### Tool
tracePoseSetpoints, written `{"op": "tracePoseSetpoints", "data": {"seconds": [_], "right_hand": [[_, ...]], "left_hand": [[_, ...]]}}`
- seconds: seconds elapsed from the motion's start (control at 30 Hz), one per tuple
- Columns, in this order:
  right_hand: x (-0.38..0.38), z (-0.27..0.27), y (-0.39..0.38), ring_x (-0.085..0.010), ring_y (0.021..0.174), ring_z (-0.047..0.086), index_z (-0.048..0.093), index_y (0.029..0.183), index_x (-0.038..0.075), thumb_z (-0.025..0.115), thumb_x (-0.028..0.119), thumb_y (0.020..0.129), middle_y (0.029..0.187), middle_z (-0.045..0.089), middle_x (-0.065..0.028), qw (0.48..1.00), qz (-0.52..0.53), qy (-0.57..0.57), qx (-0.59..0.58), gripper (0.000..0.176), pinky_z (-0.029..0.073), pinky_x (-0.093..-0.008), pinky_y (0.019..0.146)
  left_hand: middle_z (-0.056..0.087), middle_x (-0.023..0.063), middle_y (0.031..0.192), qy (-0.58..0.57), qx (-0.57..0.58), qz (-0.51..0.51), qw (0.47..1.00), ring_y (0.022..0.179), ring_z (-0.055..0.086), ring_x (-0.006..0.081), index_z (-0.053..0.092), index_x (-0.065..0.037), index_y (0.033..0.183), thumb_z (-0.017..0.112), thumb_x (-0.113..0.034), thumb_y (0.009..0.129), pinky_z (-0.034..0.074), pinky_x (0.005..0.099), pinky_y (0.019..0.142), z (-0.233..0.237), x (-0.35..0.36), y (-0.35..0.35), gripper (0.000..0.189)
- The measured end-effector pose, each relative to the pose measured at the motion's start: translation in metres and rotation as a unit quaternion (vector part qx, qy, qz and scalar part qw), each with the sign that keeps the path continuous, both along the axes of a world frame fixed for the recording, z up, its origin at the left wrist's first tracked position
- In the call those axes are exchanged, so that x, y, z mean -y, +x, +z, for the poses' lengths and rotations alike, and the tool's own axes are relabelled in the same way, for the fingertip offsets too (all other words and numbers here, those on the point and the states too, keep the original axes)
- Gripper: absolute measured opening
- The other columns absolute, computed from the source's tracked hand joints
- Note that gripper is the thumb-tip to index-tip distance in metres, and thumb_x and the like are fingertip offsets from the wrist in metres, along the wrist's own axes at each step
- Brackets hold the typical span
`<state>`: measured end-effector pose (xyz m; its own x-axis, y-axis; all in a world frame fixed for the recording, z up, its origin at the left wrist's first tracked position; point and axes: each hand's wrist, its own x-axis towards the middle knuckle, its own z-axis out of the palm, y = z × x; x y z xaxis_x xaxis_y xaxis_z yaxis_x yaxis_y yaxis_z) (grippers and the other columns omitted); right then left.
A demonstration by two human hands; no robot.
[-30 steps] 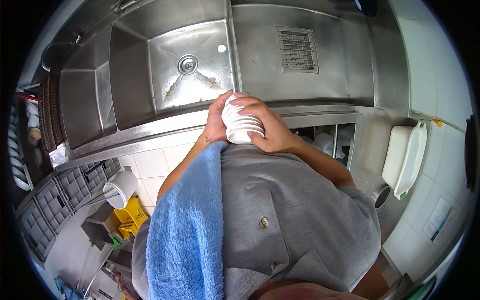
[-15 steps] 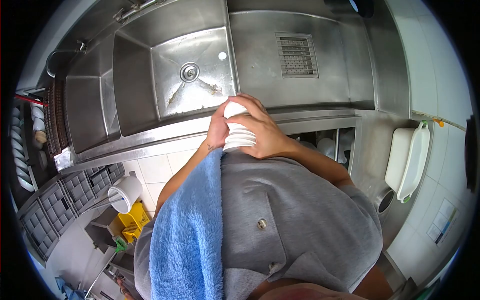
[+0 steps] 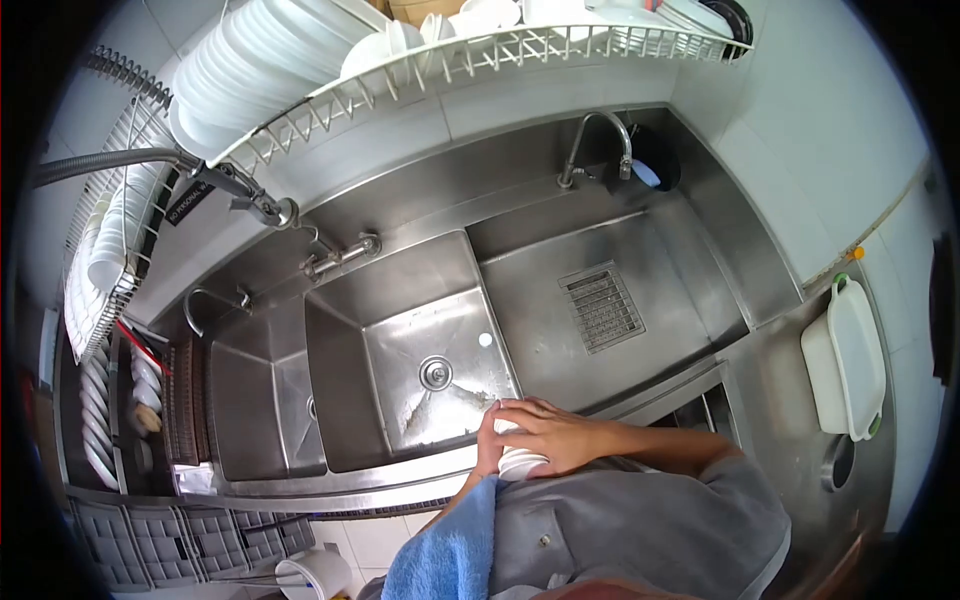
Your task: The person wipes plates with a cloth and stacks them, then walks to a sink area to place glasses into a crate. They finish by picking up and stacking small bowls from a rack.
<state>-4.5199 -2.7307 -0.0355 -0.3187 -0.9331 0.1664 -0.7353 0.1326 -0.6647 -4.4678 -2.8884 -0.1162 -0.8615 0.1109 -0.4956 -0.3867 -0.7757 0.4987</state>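
A stack of small white dishes (image 3: 521,464) is held close against my body, just over the front edge of the sink. My left hand (image 3: 487,449) is closed around its left side. From the right, my right hand (image 3: 562,442) wraps over it with the fingers across the top, hiding part of the stack. Hanging beside the hands is a blue towel (image 3: 440,548), draped down my front. Beyond them lies the steel sink basin (image 3: 345,400) with a round drain (image 3: 436,373) and a small white disc (image 3: 485,340).
White plates (image 3: 265,70) fill a wire rack (image 3: 480,58) above the sink. A spray hose (image 3: 120,160) juts in at left. One tap (image 3: 600,130) stands behind the grated drainboard (image 3: 540,330). At right is a white tub (image 3: 845,365); a white bucket (image 3: 312,578) stands on the floor.
My view has tilted up, bringing the racks, plates and taps into sight, while hands and sink sit lower in the picture. Both hands still hold the stack of small white dishes.
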Motion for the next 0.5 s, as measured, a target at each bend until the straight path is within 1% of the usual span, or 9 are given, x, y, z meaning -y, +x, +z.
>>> {"op": "tracePoseSetpoints", "data": {"seconds": [0.07,0.13,0.17,0.23,0.3,0.33,0.37,0.4,0.5], "right_hand": [[-0.001,0.016,-0.007,-0.0395,0.138,0.021,0.050,0.131,0.008,0.077,0.032,0.071,0.145,0.028,-0.0218,0.998,0.050,0.042,0.018,0.071,0.020,-0.0507,0.112],[-0.004,0.070,-0.030,-0.0348,0.123,0.045,0.055,0.125,0.007,0.075,0.035,0.074,0.135,0.042,-0.0206,0.999,0.037,0.004,0.017,0.062,0.038,-0.0432,0.101],[-0.006,0.095,-0.045,-0.0328,0.116,0.053,0.058,0.120,0.006,0.074,0.034,0.074,0.129,0.049,-0.0197,1.000,0.004,-0.011,-0.008,0.056,0.045,-0.0400,0.095],[-0.002,0.173,-0.088,-0.0280,0.086,0.065,0.066,0.094,0.003,0.071,0.019,0.076,0.094,0.066,-0.0135,0.967,-0.132,-0.154,-0.151,0.025,0.052,-0.0342,0.075],[0.012,0.249,-0.121,-0.0226,0.066,0.065,0.064,0.086,-0.001,0.067,0.016,0.080,0.080,0.067,-0.0111,0.897,-0.328,-0.194,-0.224,0.018,0.051,-0.0300,0.061],[0.025,0.272,-0.155,-0.0315,0.068,0.064,0.063,0.086,0.006,0.060,0.024,0.082,0.072,0.066,-0.0135,0.817,-0.355,-0.281,-0.358,0.019,0.050,-0.0395,0.060],[0.034,0.296,-0.192,-0.0316,0.072,0.065,0.065,0.092,0.008,0.058,0.019,0.083,0.079,0.067,-0.0115,0.787,-0.380,-0.283,-0.395,0.016,0.051,-0.0384,0.063],[0.043,0.326,-0.195,-0.0328,0.090,0.065,0.059,0.115,0.000,0.054,0.012,0.081,0.098,0.066,-0.0190,0.811,-0.415,-0.219,-0.351,0.036,0.052,-0.0425,0.079],[0.080,0.355,-0.260,-0.0350,0.083,0.064,0.063,0.105,-0.001,0.054,0.019,0.082,0.092,0.066,-0.0223,0.846,-0.439,-0.085,-0.290,0.031,0.050,-0.0430,0.078]], "left_hand": [[0.063,0.0141,0.106,0.018,0.018,0.019,1.000,0.095,0.064,0.0248,0.053,-0.005,0.120,0.043,-0.040,0.095,0.053,0.0368,0.083,0.009,0.002,-0.001,0.044],[0.063,0.0150,0.106,0.020,0.027,0.021,0.999,0.094,0.065,0.0253,0.054,-0.005,0.120,0.043,-0.040,0.095,0.054,0.0372,0.083,0.011,0.006,0.000,0.045],[0.065,0.0209,0.100,0.005,0.037,-0.019,0.999,0.087,0.066,0.0320,0.056,0.000,0.115,0.042,-0.045,0.093,0.054,0.0427,0.081,0.001,0.014,0.002,0.052],[0.065,0.0230,0.098,0.076,0.060,-0.036,0.995,0.086,0.066,0.0354,0.056,0.002,0.112,0.040,-0.047,0.093,0.055,0.0453,0.079,0.019,0.011,0.005,0.055],[0.064,0.0268,0.095,0.131,0.080,-0.062,0.986,0.086,0.064,0.0425,0.056,0.006,0.106,0.038,-0.052,0.092,0.054,0.0502,0.078,0.025,0.010,0.005,0.062],[0.064,0.0268,0.095,0.132,0.080,-0.064,0.986,0.086,0.064,0.0425,0.056,0.006,0.106,0.038,-0.052,0.092,0.054,0.0502,0.078,0.026,0.010,0.005,0.062],[0.064,0.0263,0.094,0.144,0.072,-0.071,0.984,0.086,0.064,0.0417,0.057,0.006,0.105,0.037,-0.052,0.092,0.054,0.0504,0.078,0.028,0.010,0.006,0.062],[0.064,0.0257,0.094,0.158,0.065,-0.078,0.982,0.087,0.064,0.0408,0.057,0.006,0.105,0.037,-0.052,0.092,0.054,0.0506,0.078,0.030,0.010,0.006,0.062],[0.064,0.0241,0.093,0.177,0.089,-0.073,0.978,0.086,0.065,0.0391,0.058,0.006,0.104,0.037,-0.054,0.091,0.054,0.0522,0.078,0.033,0.007,0.008,0.065]]}}
